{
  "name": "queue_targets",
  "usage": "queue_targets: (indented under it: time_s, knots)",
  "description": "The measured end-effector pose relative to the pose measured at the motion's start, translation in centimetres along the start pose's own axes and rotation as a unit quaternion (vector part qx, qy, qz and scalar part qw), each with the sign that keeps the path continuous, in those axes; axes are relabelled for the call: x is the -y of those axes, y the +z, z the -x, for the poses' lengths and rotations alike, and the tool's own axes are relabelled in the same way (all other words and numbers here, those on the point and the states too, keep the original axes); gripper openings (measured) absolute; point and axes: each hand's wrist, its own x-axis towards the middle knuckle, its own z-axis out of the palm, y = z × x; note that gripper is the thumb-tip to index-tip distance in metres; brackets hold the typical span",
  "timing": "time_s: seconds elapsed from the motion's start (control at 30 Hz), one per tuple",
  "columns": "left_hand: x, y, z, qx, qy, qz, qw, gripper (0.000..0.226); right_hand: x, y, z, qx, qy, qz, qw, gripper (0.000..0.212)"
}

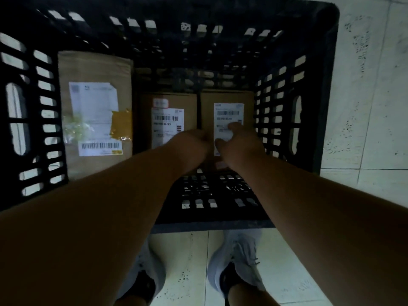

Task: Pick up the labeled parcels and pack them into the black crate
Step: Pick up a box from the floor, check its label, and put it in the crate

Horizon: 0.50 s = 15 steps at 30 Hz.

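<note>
Right hand [239, 141] fingers spread on right parcel [227, 120], left hand [194, 143] curled beside it, 3 parcels inside black crate [318, 89]

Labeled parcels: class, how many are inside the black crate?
3. A tall parcel stands at the left wall; a middle parcel and a right parcel lie side by side. Arms may hide more.

pale speckled floor tiles [364, 107], grey shoes [239, 261]
</note>
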Motion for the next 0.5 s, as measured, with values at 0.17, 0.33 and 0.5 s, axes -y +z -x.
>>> queue_targets:
  time_s: [0.17,0.33,0.5]
  knots:
    - [-0.4,0.5,-1.0,-0.055,-0.012,-0.082,0.995,0.034,-0.1,-0.1,-0.8,0.029,-0.032,0.107,0.993,0.055]
    - [1.0,-1.5,-1.4,-0.167,0.016,-0.313,0.935,0.064,2.1,-1.8,-3.1,-0.097,-0.138,0.254,0.952,0.066]
    - [3.0,-2.4,-1.6,-0.065,-0.028,-0.396,0.916,0.093,3.5,-1.8,-5.1,-0.033,-0.163,0.301,0.939,0.076]
